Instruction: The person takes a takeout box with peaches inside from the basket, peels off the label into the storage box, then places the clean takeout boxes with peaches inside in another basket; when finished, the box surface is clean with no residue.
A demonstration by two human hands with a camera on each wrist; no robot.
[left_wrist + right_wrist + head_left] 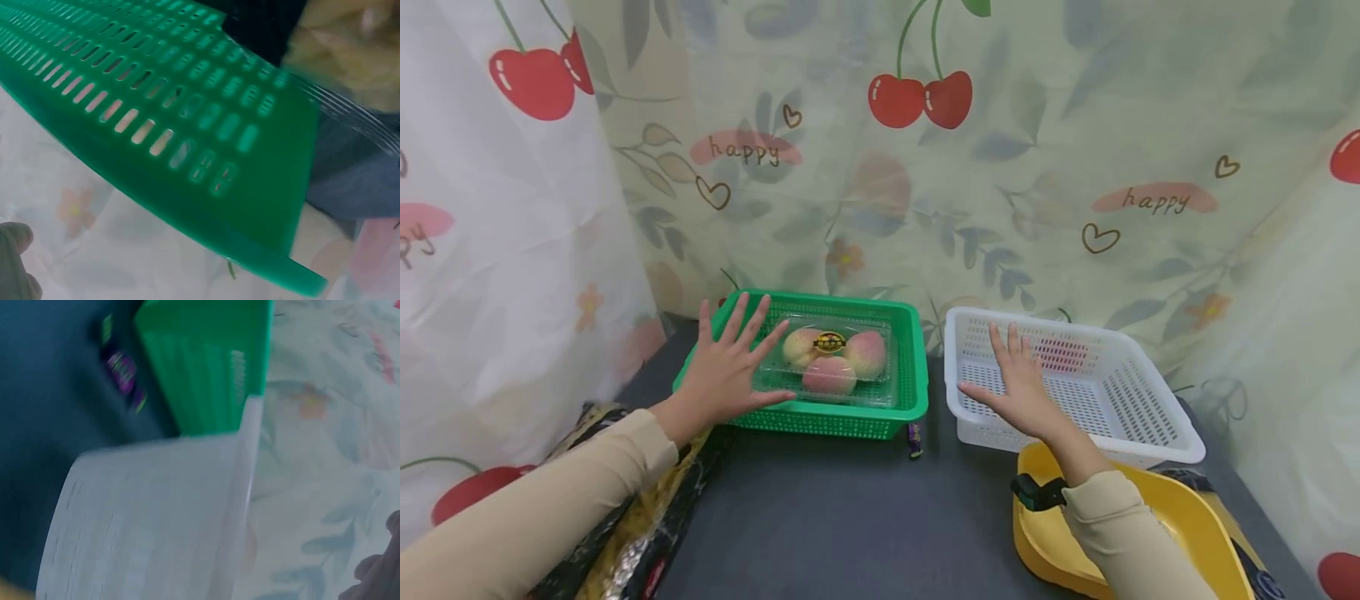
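Observation:
My left hand (724, 368) is held with fingers spread over the left end of a green basket (912, 367). In that basket lies a clear plastic box (880, 392) of three peaches (829, 376) with a black and gold label. Over the left part of a white basket (1135, 400), my right hand (1021, 387) is stretched out, fingers apart, gripping nothing. Fingertips of the left hand show at the lower left of the left wrist view, beside the green basket's rim. Between the two baskets lies a small purple wrapped candy (913, 440).
A yellow tray (1033, 533) stands at the front right under my right forearm, overlapping the white basket in the head view. Black and gold packages (640, 533) lie along the left edge of the dark table (850, 517). A printed curtain (865, 208) hangs behind.

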